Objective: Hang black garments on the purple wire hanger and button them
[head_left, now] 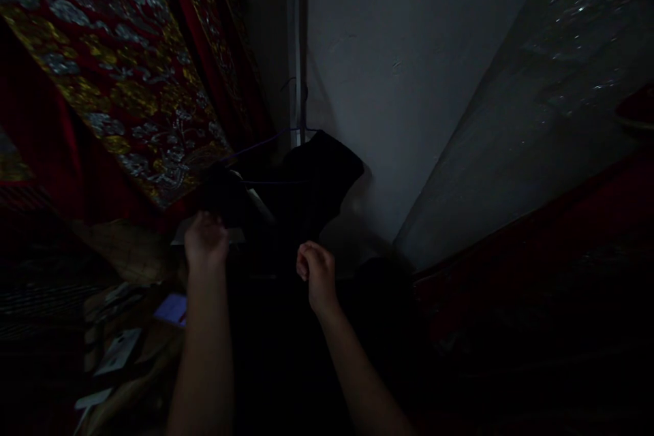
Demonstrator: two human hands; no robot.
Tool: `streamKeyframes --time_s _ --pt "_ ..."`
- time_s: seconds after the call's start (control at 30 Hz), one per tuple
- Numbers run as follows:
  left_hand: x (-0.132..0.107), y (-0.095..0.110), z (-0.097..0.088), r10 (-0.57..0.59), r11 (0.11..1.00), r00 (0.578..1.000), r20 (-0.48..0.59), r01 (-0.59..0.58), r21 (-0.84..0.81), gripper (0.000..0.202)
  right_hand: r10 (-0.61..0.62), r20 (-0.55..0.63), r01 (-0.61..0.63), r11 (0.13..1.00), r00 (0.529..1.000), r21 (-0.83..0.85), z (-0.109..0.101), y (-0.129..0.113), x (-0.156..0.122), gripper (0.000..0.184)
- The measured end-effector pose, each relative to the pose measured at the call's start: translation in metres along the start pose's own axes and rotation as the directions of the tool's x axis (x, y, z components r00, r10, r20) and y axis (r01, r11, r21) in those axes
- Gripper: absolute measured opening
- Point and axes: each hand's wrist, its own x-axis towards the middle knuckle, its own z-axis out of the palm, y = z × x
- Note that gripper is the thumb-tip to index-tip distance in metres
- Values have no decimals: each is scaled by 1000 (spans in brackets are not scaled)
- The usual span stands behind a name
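Observation:
In the dim light a black garment (pixel 327 177) hangs from a thin bluish hanger (pixel 263 144) by a metal pole (pixel 299 48). My right hand (pixel 317 272) is closed, its fingers curled in against the dark cloth at the garment's lower middle. Off to the left, my left hand (pixel 206 240) is also closed, slightly blurred, at the garment's left side. Both appear to grip the cloth, though darkness hides the exact hold. A pale strip (pixel 260 206) shows within the black cloth, between the hands and above them.
Red cloth with silver and gold embroidery (pixel 127 88) hangs at the left. A grey wall (pixel 398 82) stands behind, with a shiny translucent sheet (pixel 572 61) at the right. Below left lie a purple item (pixel 172 309) and a pale flat item (pixel 118 351).

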Motion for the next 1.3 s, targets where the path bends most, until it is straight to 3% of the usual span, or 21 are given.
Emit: streamKeyframes --time_s 0.07,0.13,0.23,0.33,0.4,0.5,0.6,0.67,0.73,0.83,0.87,0.93,1.0,1.07,1.13,1.2,1.23,1.3 --pt "-29 -29 -10 -221 969 973 -59 213 -128 15 -10 2 10 1000 1000 -28 -3 -1 -6 34" --pt "-53 -50 -8 -350 926 931 -104 327 -188 13 -39 -23 37 996 999 -83 -13 -4 -2 35" --pt "-72 -58 7 -378 911 924 -53 360 -203 8 -46 -74 31 981 996 -193 -35 -5 8 35" --pt "-83 -48 22 -283 943 954 104 296 -151 27 -60 -105 22 942 993 -336 -52 -3 12 35" --pt "-96 -43 30 -217 968 952 217 238 -75 33 -99 -111 48 919 989 -390 -52 -3 8 34" --pt "-117 -42 42 -123 985 916 383 65 161 27 -99 -22 87 943 995 -321 -35 -10 -7 35" --pt "-127 -44 51 -28 929 864 503 -163 332 19 -76 135 105 969 988 -222 -15 -22 -18 37" --pt "-125 -44 51 68 888 841 537 -297 351 19 -31 203 72 979 979 -193 -11 -29 -18 40" --pt "-117 -45 44 92 866 807 584 -354 352 23 82 281 -23 978 956 -206 -15 -36 -11 34" --pt "-104 -50 21 -161 885 732 662 -190 425 32 210 390 -79 942 897 -326 -30 -52 10 11" --pt "-99 -52 12 -284 873 698 658 -95 478 31 189 400 -34 930 897 -365 -36 -59 20 9" --pt "-90 -55 -5 -477 822 623 620 68 565 19 29 384 142 901 923 -409 -44 -77 45 15" --pt "-78 -54 -16 -538 804 576 616 132 580 19 -232 324 361 826 917 -432 -50 -92 77 18" --pt "-66 -47 -20 -497 830 599 628 116 546 27 -467 214 510 724 858 -464 -51 -100 111 24" --pt "-53 -36 -17 -447 841 654 610 74 537 29 -573 94 537 681 814 -498 -49 -98 145 29" --pt "-42 -22 -10 -408 827 683 605 -5 563 26 -497 48 447 729 866 -518 -44 -86 172 21" --pt "-36 -15 -6 -388 810 682 620 -68 582 24 -412 55 377 760 909 -529 -43 -79 182 16" --pt "-25 -3 -2 -354 763 666 657 -200 614 20 -233 93 244 789 968 -563 -44 -66 195 24"
